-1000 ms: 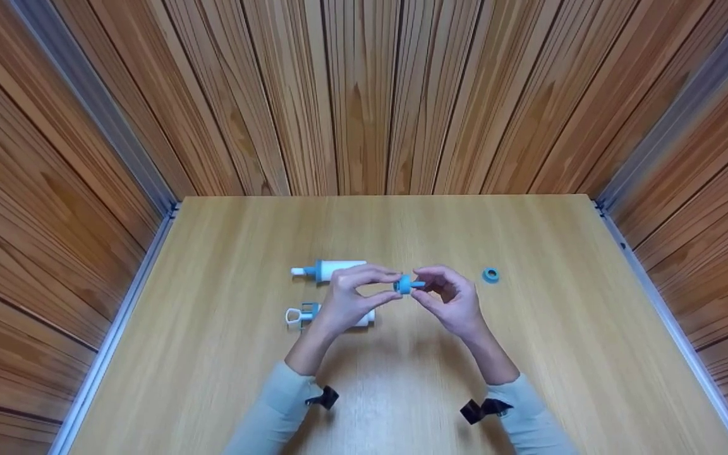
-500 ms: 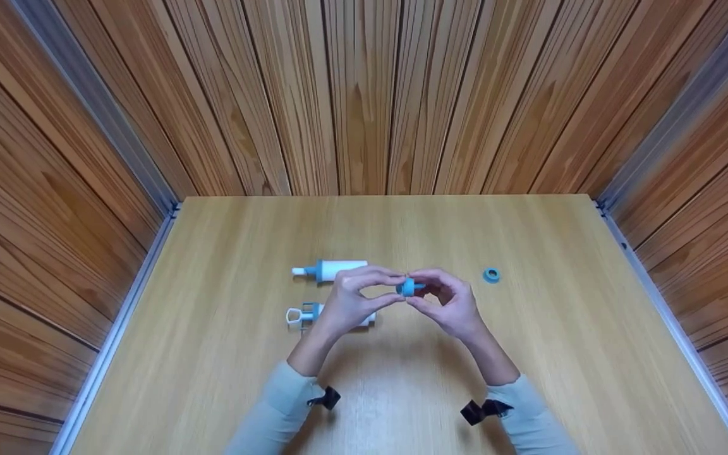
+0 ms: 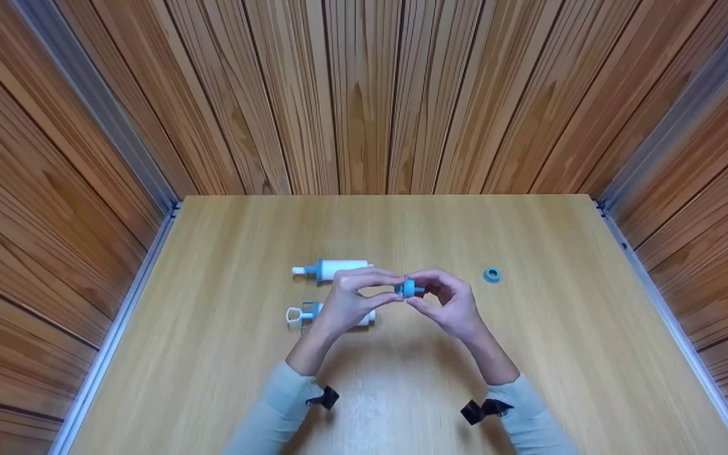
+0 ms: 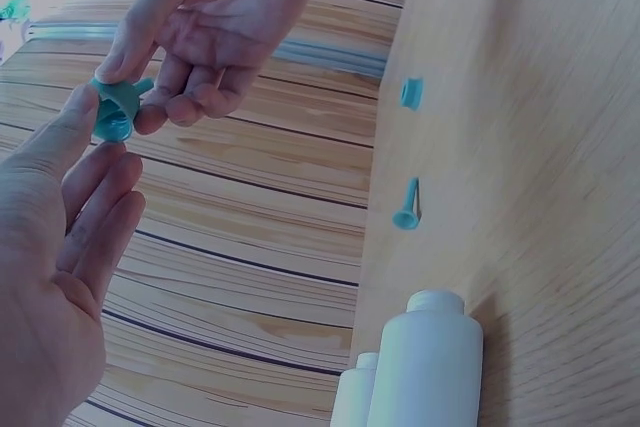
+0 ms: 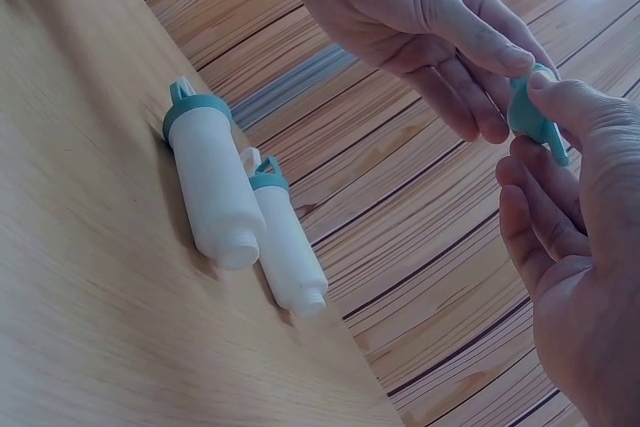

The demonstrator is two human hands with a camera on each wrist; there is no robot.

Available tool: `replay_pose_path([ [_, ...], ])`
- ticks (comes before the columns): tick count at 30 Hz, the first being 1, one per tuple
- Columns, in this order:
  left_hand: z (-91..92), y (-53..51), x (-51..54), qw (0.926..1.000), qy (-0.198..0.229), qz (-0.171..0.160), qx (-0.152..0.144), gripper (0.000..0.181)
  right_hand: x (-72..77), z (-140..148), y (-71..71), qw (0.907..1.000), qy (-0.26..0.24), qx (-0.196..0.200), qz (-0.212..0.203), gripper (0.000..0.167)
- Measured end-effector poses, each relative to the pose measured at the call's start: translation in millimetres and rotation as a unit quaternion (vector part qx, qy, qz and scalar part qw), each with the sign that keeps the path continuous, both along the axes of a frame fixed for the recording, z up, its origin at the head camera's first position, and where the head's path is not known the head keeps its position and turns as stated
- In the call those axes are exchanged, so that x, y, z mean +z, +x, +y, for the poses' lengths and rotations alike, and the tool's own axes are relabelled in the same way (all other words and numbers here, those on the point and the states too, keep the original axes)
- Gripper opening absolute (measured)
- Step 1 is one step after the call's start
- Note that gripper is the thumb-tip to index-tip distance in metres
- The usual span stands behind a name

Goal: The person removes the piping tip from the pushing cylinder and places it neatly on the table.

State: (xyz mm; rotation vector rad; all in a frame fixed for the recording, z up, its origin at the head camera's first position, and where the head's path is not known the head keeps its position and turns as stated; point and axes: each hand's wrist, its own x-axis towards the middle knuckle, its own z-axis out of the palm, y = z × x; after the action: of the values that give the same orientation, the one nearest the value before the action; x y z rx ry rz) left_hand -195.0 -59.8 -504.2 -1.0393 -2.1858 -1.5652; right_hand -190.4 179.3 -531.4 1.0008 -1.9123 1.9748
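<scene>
A small teal cap [image 3: 409, 288] with a thin spout is held in the air between both hands, its spout pointing right. My left hand [image 3: 354, 296] pinches it between thumb and fingers from the left. From the other side, the thumb and fingers of my right hand [image 3: 449, 300] pinch it too. In the left wrist view the cap [image 4: 115, 112] shows a hollow, open side towards the left hand. On the table lie a teal ring [image 4: 411, 93] and a small teal funnel-shaped piece with a thin stem [image 4: 407, 212]; I cannot make out the latter in the head view.
Two white bottles with teal collars lie on the wooden table [image 3: 225, 379]: one farther back [image 3: 342, 270], one nearer [image 3: 364, 318], partly behind the left hand. The nearer one has a white loop handle [image 3: 293, 316]. Wood-panelled walls [image 3: 364, 126] enclose the table.
My right hand has moved slightly left and closed its fingertips on the cap. The cap has shifted a little right and down. In the last half second hardly anything differs.
</scene>
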Motion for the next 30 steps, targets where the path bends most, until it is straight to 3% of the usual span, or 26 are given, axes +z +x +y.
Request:
replay_pose_path([
  [12,-2.0,1.5,-2.6,0.9998,-0.006,-0.008,0.017,0.026,3.3,3,-0.7,0.9999,0.008,-0.007,0.001,0.040],
  [30,-5.0,2.0,-1.1,0.9999,-0.004,-0.007,0.013,0.025,2.9,10,-2.3,0.9999,0.003,0.006,0.010,0.035],
])
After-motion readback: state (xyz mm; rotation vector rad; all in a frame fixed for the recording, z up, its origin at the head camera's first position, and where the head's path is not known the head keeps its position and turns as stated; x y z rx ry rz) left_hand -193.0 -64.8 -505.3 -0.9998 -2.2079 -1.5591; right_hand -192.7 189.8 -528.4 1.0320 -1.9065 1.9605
